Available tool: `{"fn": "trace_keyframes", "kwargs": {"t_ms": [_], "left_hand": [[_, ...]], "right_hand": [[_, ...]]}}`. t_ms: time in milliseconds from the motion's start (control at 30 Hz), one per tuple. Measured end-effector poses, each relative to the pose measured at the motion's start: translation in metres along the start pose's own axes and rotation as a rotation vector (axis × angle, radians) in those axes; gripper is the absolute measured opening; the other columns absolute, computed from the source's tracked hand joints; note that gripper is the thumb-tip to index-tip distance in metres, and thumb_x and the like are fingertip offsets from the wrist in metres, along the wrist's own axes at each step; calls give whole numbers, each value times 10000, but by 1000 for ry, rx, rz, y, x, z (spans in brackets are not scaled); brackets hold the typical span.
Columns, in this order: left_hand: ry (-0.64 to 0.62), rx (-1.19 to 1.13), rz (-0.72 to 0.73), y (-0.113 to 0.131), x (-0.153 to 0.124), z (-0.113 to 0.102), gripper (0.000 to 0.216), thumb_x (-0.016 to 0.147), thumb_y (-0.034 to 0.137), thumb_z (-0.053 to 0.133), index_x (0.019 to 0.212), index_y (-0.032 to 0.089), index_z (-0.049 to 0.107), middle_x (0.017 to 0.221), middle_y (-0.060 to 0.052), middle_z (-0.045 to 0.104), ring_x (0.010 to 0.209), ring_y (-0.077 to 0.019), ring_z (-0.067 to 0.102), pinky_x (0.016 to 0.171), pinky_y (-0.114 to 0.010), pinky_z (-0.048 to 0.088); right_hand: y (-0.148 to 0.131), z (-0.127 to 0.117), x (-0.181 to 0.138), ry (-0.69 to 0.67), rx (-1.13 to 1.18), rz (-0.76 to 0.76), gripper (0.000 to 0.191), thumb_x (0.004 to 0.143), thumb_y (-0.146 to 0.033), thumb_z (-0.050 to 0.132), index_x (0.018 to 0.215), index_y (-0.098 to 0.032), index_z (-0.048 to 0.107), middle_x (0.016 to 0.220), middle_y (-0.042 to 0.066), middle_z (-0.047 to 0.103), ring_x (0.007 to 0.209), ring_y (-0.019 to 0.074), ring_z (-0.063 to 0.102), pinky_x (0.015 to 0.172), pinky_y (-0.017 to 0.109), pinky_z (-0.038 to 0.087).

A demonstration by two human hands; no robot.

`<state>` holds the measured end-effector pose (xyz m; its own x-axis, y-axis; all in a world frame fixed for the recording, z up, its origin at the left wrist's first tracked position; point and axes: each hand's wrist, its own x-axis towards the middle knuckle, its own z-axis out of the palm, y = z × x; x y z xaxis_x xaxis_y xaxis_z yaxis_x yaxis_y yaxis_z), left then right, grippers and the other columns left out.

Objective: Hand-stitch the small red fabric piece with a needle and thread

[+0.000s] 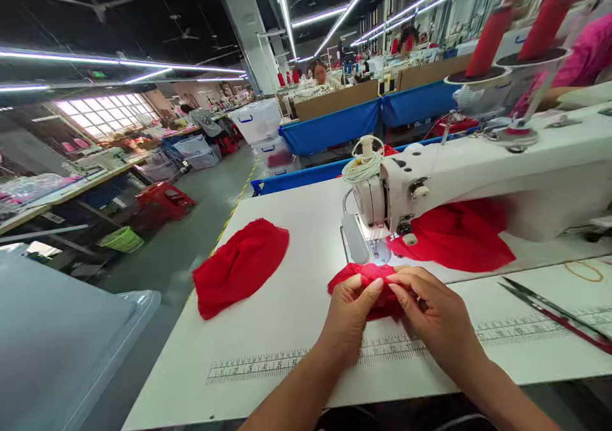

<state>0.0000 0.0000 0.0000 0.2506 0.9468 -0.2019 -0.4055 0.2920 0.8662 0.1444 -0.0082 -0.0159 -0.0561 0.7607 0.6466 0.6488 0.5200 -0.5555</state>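
Fingertips of the left hand (347, 310) and right hand (437, 310) were pinched closed on bunched red fabric (385, 305), just before the sewing machine (454, 169), another red piece (241, 268) lying left, scissors (564, 315) resting right.

Cloth (384, 304) before sewing machine (454, 169) — scissors (545, 308) right

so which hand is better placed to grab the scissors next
Probably the right hand: the scissors lie on its side, farther from the left hand. Both hands pinch the red cloth, so the right would release first.
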Motion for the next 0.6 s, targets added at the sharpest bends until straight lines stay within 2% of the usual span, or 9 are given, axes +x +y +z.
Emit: {"fn": "trace_keyframes", "kwargs": {"t_ms": [200,333,400,467,533,600], "left_hand": [[72,2,-12,-6,0,-4,230,738,342,774,721,120,718,677,-16,638,623,-88,533,653,-219,468],[74,-32,-37,-3,0,-4,237,720,338,792,726,110,730,688,-15,633,590,-65,514,591,-181,463],[73,-52,-48,0,0,-3,252,708,346,801,776,109,747,740,-33,657,631,-79,551,614,-191,495],[80,-75,-44,4,-1,-1,266,692,343,815,821,117,757,829,-51,683,732,-103,596,706,-211,530],[90,-94,-45,5,-1,0,268,676,335,829,822,121,761,871,-55,690,793,-115,609,781,-229,540],[96,-105,-57,6,-1,1,260,664,328,838,789,115,757,835,-49,682,776,-112,608,790,-232,544]], "right_hand": [[3,1,-3,-4,-33,7,114,898,-227,525,857,-249,629,858,0,702,738,131,680,729,238,541],[3,4,2,18,-81,33,143,901,-234,497,803,-239,601,815,0,704,661,121,662,634,223,524],[4,5,4,44,-116,44,147,909,-234,480,815,-231,593,816,4,706,614,114,644,569,219,501],[6,5,6,60,-144,47,146,918,-245,475,830,-227,590,819,9,708,603,115,639,534,218,486],[8,3,7,51,-153,34,162,936,-257,464,852,-226,599,835,14,713,645,121,658,547,213,494],[9,1,8,20,-151,-10,175,945,-267,461,874,-232,617,863,10,720,692,119,675,579,203,506]]}}
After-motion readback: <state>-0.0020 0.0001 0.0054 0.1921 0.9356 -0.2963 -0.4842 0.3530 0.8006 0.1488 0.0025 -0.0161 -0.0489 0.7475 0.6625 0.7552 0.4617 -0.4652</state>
